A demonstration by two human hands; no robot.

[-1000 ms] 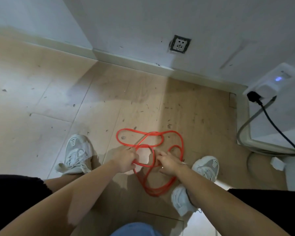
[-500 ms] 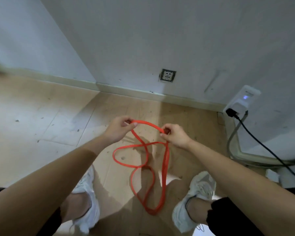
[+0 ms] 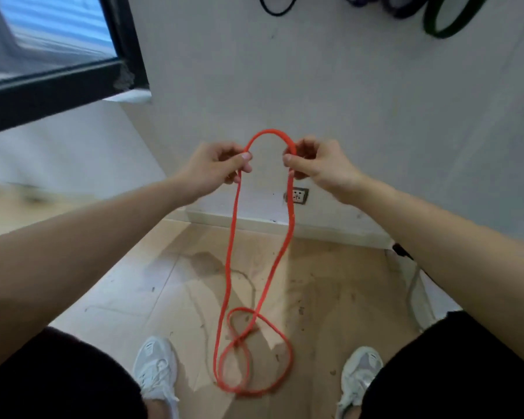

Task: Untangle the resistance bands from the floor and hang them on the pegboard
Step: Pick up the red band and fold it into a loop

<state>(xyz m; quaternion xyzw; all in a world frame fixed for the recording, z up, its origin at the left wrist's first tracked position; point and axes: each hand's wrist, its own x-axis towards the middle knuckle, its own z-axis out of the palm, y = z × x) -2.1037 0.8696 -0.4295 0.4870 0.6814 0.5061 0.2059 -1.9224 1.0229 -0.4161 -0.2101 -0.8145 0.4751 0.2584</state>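
A long red resistance band (image 3: 231, 237) hangs in front of me from both hands. My left hand (image 3: 215, 169) pinches its left strand near the top, and my right hand (image 3: 316, 164) pinches the right strand, with a short arch of band between them. The two strands drop down and end in twisted, crossed loops just above or on the wooden floor between my feet. Along the top edge of the wall hang a black band (image 3: 277, 7), purple bands (image 3: 390, 9) and a dark green band (image 3: 448, 24); their pegs are out of frame.
A white wall with a socket (image 3: 297, 195) faces me. A dark window frame (image 3: 58, 86) fills the upper left. My white shoes (image 3: 156, 367) stand on the floor, and a grey cable (image 3: 412, 285) runs down at the right by the skirting.
I have risen from a crouch. Both hands lifted the red band from the floor to chest height, and it has stretched out long with only its lower part still twisted. The view tilted up.
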